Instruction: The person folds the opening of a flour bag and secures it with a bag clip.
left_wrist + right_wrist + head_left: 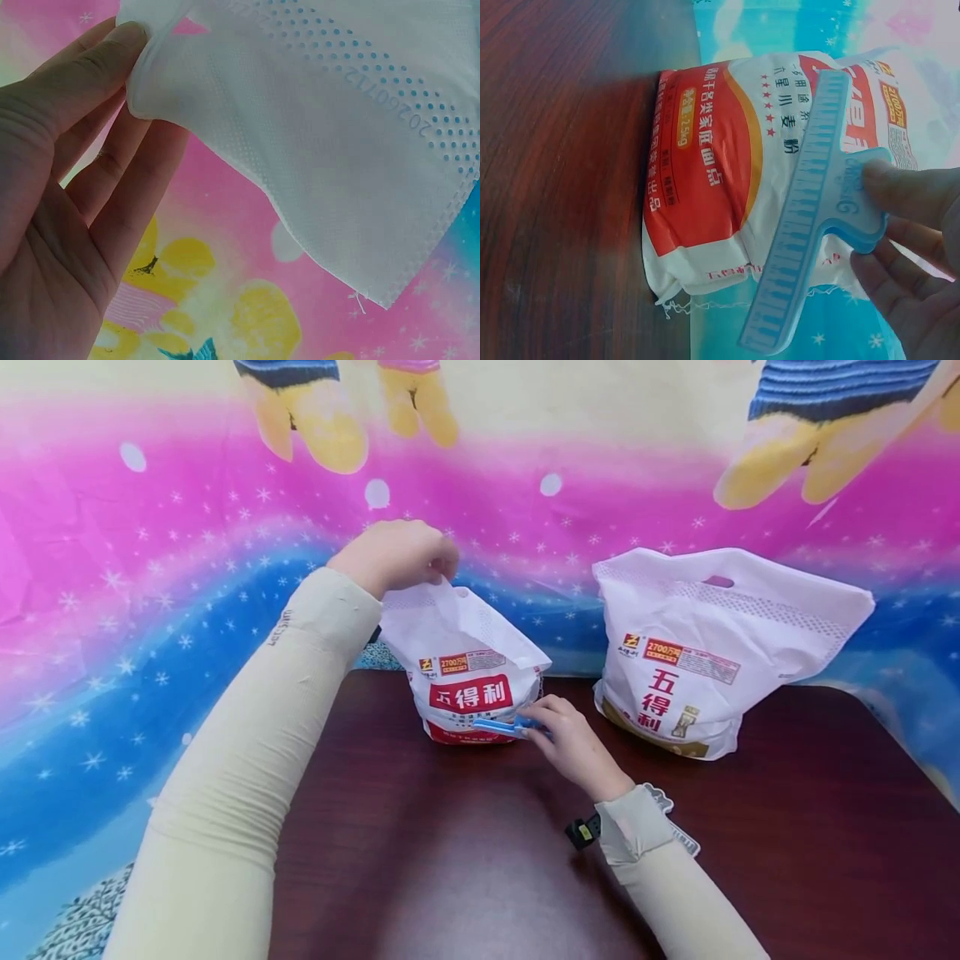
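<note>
A white flour bag with red printing (471, 693) stands upright on the table. My left hand (401, 553) pinches its white top edge (315, 150) between thumb and fingers, and the upper part of the bag is pulled up and folded over to one side. In my right hand (573, 743) is a long blue bag clip (802, 202) with piano-key markings, pinched by its handle between thumb and fingers. The clip is in front of the bag's lower right side, overlapping its printing in the right wrist view.
A second white flour bag (675, 660) with a cut-out handle stands to the right on the dark wooden table (465, 852). Behind the table hangs a colourful printed cloth (510, 502). A flat white-edged item (684, 839) shows partly behind the right sleeve.
</note>
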